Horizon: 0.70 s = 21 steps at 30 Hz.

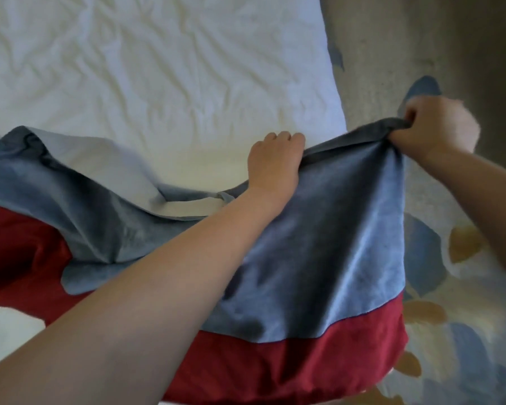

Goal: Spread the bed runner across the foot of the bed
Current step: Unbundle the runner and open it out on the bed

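Observation:
The bed runner (pixel 327 244) is blue-grey cloth with a dark red band along its near edge. It lies rumpled across the near part of the white bed (pixel 158 68), reaching from the left edge to the bed's right side. My left hand (pixel 275 162) grips the runner's far edge near the bed's right side. My right hand (pixel 438 124) is fisted on the same edge at its right corner, lifted out past the mattress edge. The cloth between the two hands is pulled taut. On the left the runner is bunched and partly folded over.
The white sheet is wrinkled and bare beyond the runner. Right of the bed lies carpet (pixel 465 273) with blue and tan leaf patterns. A dark wall or curtain (pixel 503 54) rises at the far right.

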Motion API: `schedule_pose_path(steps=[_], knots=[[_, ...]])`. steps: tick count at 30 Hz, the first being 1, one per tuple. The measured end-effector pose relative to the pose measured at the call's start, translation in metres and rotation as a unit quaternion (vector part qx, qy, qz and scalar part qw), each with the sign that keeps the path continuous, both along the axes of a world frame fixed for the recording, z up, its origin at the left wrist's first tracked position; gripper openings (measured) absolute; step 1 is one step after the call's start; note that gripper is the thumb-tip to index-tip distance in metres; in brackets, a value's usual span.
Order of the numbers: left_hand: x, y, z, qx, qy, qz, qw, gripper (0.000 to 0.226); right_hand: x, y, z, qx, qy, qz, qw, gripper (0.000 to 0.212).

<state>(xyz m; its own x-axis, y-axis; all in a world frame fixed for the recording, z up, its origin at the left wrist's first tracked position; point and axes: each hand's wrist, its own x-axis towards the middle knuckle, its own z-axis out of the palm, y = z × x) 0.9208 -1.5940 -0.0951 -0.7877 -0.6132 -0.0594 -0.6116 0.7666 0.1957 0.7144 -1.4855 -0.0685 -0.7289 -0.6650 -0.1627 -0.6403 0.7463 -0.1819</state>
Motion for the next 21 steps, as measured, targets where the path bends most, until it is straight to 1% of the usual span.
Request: schedule_pose_path(steps=[2,4,5,6,8,9,11,13,14,15,17,18,20,21], knots=[[-0.005,-0.003,-0.002,0.020,-0.044,0.008,0.999,0.016,-0.010,0.008,0.000,0.028,0.006,-0.037,0.999,0.010],[-0.001,-0.006,-0.006,0.034,-0.077,0.004,0.996,0.007,-0.006,0.012,-0.005,0.099,-0.012,-0.033,0.994,0.011],[0.003,-0.007,-0.008,0.037,-0.082,0.003,0.996,0.003,0.001,0.012,-0.010,0.131,-0.017,-0.020,0.991,0.016],[0.009,-0.009,-0.010,0.036,-0.084,0.003,0.996,0.004,0.010,0.010,-0.014,0.143,-0.015,-0.004,0.990,0.024],[0.021,-0.011,-0.013,0.037,-0.094,0.004,0.995,0.006,0.034,0.001,-0.023,0.112,-0.006,0.043,0.993,0.038],[0.027,-0.013,-0.014,0.043,-0.101,0.006,0.994,0.005,0.046,-0.006,-0.027,0.086,-0.013,0.080,0.993,0.040],[0.038,-0.019,-0.016,0.062,-0.113,0.008,0.992,0.007,0.070,-0.023,-0.036,0.054,-0.058,0.161,0.984,0.041],[0.044,-0.022,-0.016,0.072,-0.120,-0.003,0.990,0.013,0.090,-0.037,-0.045,0.049,-0.102,0.226,0.968,0.044],[0.045,-0.022,-0.015,0.069,-0.122,-0.010,0.990,0.014,0.097,-0.042,-0.048,0.051,-0.109,0.245,0.962,0.044],[0.046,-0.022,-0.014,0.060,-0.126,-0.020,0.990,0.014,0.100,-0.044,-0.051,0.049,-0.109,0.253,0.960,0.046],[0.042,-0.020,-0.010,0.035,-0.137,-0.051,0.989,0.019,0.098,-0.045,-0.057,0.036,-0.115,0.232,0.965,0.047],[0.038,-0.021,-0.010,0.023,-0.139,-0.070,0.988,0.021,0.094,-0.045,-0.059,0.035,-0.118,0.216,0.969,0.042],[0.028,-0.029,-0.009,-0.006,-0.140,-0.099,0.985,0.025,0.083,-0.046,-0.062,0.061,-0.101,0.206,0.971,0.027],[0.022,-0.037,-0.008,-0.024,-0.141,-0.103,0.984,0.027,0.078,-0.046,-0.063,0.072,-0.093,0.204,0.972,0.024]])
